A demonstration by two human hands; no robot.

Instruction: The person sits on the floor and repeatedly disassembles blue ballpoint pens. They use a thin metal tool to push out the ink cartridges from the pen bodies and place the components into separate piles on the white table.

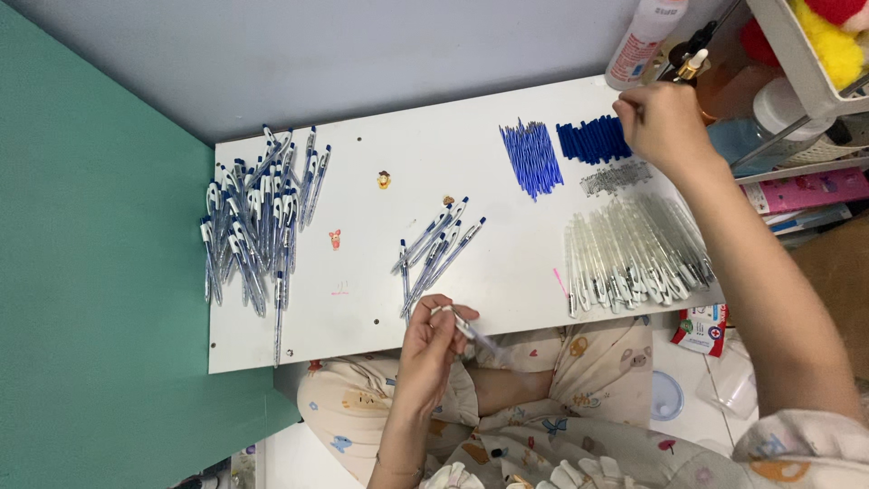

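Your left hand [433,337], lower centre of frame, pinches a clear pen barrel [472,333] over the white table [380,308] edge.
Barrel looks light, stiff, slick; grip mid-shaft. Your right hand [663,124], upper right, closes narrowly above the blue caps [593,140]; contents unclear.

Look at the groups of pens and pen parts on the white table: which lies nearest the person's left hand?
The small pile of assembled pens mid-table, just above the left hand; the big pile lies farther left.

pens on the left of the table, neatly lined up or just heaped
Heaped: the assembled pens lie flat, crossing at mixed angles on the white table.
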